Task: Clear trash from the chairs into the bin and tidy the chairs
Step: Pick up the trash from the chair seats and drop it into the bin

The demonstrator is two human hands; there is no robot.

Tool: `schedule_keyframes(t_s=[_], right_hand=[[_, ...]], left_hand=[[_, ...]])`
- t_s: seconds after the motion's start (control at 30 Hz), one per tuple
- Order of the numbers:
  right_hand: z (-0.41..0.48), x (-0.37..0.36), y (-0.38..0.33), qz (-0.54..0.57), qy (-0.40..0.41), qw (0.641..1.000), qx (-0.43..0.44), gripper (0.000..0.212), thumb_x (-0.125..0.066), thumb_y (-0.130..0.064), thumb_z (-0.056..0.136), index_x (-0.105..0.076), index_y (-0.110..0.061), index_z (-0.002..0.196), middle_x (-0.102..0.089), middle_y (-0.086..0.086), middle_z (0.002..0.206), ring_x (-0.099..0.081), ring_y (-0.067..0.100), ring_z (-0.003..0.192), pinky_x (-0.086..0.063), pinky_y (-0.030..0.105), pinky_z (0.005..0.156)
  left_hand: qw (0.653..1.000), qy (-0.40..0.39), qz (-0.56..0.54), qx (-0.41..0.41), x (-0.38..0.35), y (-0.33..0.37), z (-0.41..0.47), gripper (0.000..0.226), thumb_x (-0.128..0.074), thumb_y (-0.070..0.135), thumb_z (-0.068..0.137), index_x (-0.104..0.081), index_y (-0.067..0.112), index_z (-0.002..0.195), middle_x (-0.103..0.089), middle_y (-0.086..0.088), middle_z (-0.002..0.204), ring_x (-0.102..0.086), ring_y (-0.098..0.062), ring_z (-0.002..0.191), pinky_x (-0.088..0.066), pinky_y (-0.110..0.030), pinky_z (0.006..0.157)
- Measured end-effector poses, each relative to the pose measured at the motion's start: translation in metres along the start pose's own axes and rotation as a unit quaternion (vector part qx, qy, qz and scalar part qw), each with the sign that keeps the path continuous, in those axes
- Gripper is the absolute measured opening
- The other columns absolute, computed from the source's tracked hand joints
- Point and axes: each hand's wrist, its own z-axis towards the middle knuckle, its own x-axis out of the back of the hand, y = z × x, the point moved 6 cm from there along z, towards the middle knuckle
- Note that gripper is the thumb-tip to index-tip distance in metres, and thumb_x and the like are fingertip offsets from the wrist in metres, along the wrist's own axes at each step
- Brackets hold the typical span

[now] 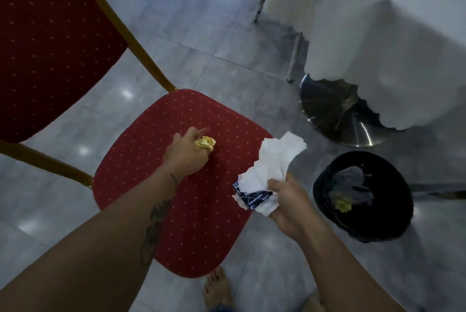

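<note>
Head view showing left hand (186, 153) closing on yellow wad (206, 142) on seat (201, 223), right hand (290, 200) clutching tissue (272, 163) and wrapper (249, 197) beside bin (378, 231): seeming light, soft, crushable anywhere; wad roundish, axisless; tissue fanning up-right.

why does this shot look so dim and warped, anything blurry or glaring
Head view: dim, bluish light overall; ceiling lights glare as bright spots on the glossy floor; the wide-angle lens bows the chair frame; the white tablecloth looks soft and smeared; the left hand on the yellow paper ball is fairly sharp.
</note>
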Motion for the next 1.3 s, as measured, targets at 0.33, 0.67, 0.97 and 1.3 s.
schedule_keyframes(t_s=[0.33,0.67,0.97,1.3], right_hand=[[-0.012,0.092,-0.021,-0.021,0.096,0.995,0.004,0.050,-0.044,0.007,0.095,-0.058,-0.021,0.134,-0.070,0.012,0.124,-0.068,0.036,0.109,-0.054,0.059,0.091],[-0.028,0.270,-0.085,-0.068,0.261,0.962,0.040,0.046,-0.057,0.000,0.083,-0.055,-0.015,0.127,-0.065,0.012,0.108,-0.064,0.032,0.097,-0.055,0.047,0.083],[-0.003,0.385,-0.115,-0.254,0.305,0.917,0.031,0.045,-0.048,-0.003,0.086,-0.050,-0.007,0.131,-0.056,0.013,0.103,-0.054,0.020,0.075,-0.042,0.029,0.062],[0.023,0.402,-0.111,-0.252,0.248,0.935,0.024,0.071,-0.054,-0.014,0.093,-0.019,-0.016,0.155,-0.052,0.015,0.135,-0.059,0.032,0.110,-0.048,0.035,0.077]], left_hand=[[0.997,0.065,-0.042,-0.027,-0.006,0.055,-0.038,0.040,-0.066,0.044,0.084,-0.053,0.031,0.120,-0.063,0.019,0.112,-0.062,-0.006,0.066,-0.050,-0.026,0.052],[0.971,-0.193,-0.086,-0.108,-0.183,0.230,-0.109,0.032,-0.069,0.040,0.083,-0.052,0.022,0.104,-0.062,-0.001,0.090,-0.059,-0.011,0.070,-0.051,-0.030,0.061],[0.901,-0.333,-0.242,0.140,-0.340,0.279,-0.112,0.020,-0.063,0.020,0.091,-0.064,0.011,0.073,-0.052,-0.007,0.068,-0.040,-0.015,0.053,-0.022,-0.022,0.051],[0.928,-0.276,-0.181,0.173,-0.392,0.285,-0.086,0.026,-0.071,0.042,0.084,-0.062,0.019,0.091,-0.054,-0.004,0.085,-0.048,-0.012,0.067,-0.031,-0.013,0.036]])
